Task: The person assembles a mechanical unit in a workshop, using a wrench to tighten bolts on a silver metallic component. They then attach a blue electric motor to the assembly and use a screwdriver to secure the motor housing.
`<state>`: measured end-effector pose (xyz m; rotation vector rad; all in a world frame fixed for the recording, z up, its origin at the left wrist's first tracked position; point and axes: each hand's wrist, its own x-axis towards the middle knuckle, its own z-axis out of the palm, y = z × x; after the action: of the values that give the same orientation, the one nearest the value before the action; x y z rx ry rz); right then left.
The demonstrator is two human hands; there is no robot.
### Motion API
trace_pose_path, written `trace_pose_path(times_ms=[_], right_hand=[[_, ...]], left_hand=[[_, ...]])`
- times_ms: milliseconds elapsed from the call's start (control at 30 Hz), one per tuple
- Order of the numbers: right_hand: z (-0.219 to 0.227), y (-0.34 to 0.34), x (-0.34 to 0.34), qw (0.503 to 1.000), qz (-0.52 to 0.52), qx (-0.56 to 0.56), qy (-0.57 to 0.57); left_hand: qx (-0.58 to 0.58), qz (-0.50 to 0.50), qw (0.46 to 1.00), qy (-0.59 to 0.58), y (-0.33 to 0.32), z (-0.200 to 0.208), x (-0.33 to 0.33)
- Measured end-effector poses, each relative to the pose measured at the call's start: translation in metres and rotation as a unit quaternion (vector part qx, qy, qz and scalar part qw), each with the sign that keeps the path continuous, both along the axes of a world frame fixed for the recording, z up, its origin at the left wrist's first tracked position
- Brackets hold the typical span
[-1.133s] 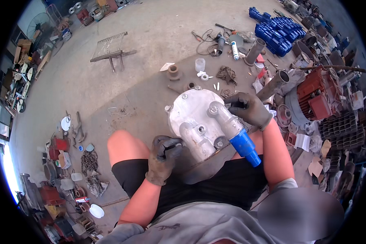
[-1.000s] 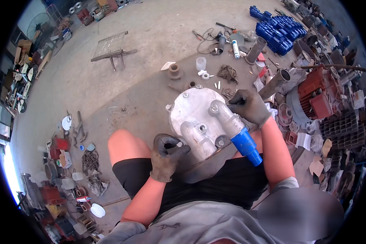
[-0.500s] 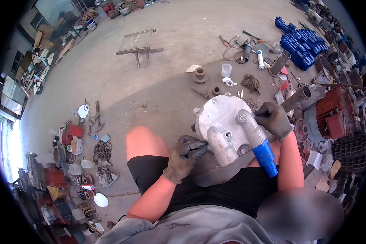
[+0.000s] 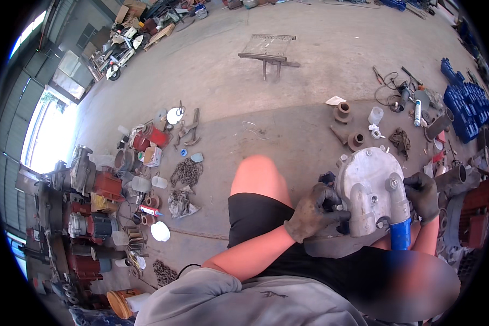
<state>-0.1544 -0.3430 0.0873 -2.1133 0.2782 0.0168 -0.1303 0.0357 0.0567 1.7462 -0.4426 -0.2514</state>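
Basically, grey cast housing (image 4: 370,193) rests between the knees, propped for access. Gloved left hand (image 4: 313,212) is clamped on its left edge to steady it; gloved right hand (image 4: 424,195) curls against the elbow pipe (image 4: 399,201), probably gripping.

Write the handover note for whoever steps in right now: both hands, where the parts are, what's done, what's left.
Left hand: gloved, closed against the left side of the grey metal housing; whether it holds a small tool is hidden.
Right hand: gloved, gripping the housing's right side at the grey pipe elbow.
Housing: rests on the seated person's lap, flat cover facing up.
Blue pipe end: fitted below the elbow, pointing toward the body.
Nearby on the floor: rusty fittings, a white tube, a dark rag.
Done: elbow and blue piece are mounted.
Left: cannot tell from this view which fasteners are tight; check them by hand.
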Motion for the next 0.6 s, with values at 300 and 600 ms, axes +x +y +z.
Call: trace_pose_path(times_ms=[300,600], right_hand=[[0.016,0.007,0.002,0.979,0.064,-0.146,-0.125],[0.054,0.032,-0.022,0.968,-0.062,-0.166,-0.177]], left_hand=[[0.012,-0.046,0.990,-0.136,0.001,-0.005,0.013],[-0.040,-0.035,0.997,0.054,-0.002,-0.010,-0.001]])
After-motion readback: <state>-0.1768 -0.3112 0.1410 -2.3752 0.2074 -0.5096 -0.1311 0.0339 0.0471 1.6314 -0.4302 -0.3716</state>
